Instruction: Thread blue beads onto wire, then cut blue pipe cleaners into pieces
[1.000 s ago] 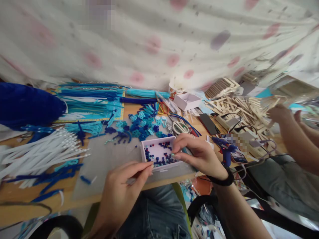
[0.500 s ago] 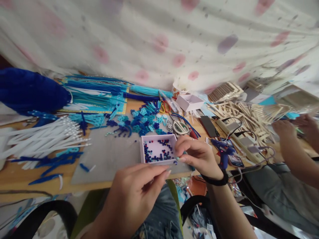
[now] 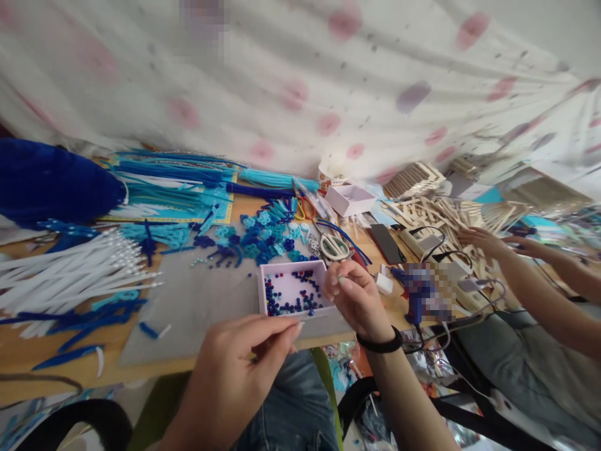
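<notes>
A small pale box (image 3: pixel 287 273) holding several dark blue beads sits on a grey mat (image 3: pixel 197 307) near the table's front edge. My right hand (image 3: pixel 353 294) hovers at the box's right side, fingers curled and pinched on something I cannot make out. My left hand (image 3: pixel 239 369) is in front of the box below the table edge, thumb and fingers pinched together, seemingly on a thin thread that is too fine to be sure of. A black band circles my right wrist.
Blue and turquoise knotted pieces (image 3: pixel 263 232), white and blue cords (image 3: pixel 70 275), scissors (image 3: pixel 334 245), a white box (image 3: pixel 350 199), a phone (image 3: pixel 387 243) and a blue glue gun (image 3: pixel 416 294) lie about. Another person's hands (image 3: pixel 483 241) work among wooden sticks (image 3: pixel 451 210) at right.
My right hand lifted from the box's front edge to its right side and closed tighter. My left hand stayed pinched in front. The other person's hands reached further left over the sticks.
</notes>
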`<state>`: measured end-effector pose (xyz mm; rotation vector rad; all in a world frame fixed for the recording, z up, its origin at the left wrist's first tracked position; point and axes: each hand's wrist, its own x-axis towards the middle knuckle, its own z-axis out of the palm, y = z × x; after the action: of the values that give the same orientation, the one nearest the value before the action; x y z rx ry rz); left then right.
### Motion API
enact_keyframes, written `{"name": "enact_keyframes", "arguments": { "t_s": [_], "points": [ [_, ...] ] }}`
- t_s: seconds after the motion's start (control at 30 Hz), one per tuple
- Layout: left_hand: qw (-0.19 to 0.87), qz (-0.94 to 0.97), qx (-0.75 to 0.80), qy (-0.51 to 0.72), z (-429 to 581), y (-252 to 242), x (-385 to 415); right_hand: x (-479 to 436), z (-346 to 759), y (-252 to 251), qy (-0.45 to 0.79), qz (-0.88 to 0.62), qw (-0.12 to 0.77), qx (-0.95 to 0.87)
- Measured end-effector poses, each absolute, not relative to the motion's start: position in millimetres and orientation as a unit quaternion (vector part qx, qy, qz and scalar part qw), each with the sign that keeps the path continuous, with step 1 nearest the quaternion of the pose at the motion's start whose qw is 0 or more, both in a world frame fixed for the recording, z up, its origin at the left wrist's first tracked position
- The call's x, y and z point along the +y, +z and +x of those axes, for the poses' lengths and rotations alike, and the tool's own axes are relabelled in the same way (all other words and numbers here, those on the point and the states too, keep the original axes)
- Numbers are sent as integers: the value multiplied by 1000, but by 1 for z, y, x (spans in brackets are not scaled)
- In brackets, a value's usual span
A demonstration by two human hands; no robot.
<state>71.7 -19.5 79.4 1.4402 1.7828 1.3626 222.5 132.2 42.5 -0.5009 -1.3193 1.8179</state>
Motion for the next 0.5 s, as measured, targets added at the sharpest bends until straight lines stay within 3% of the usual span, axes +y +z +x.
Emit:
{"name": "enact_keyframes", "arguments": {
  "t_s": [0.2, 0.5],
  "points": [
    [227, 524, 647, 505, 72, 79, -13, 131, 220, 43, 741, -214, 397, -497],
    [318, 506, 631, 495, 75, 83, -7, 114, 218, 44, 768, -188, 364, -493]
  ]
}}
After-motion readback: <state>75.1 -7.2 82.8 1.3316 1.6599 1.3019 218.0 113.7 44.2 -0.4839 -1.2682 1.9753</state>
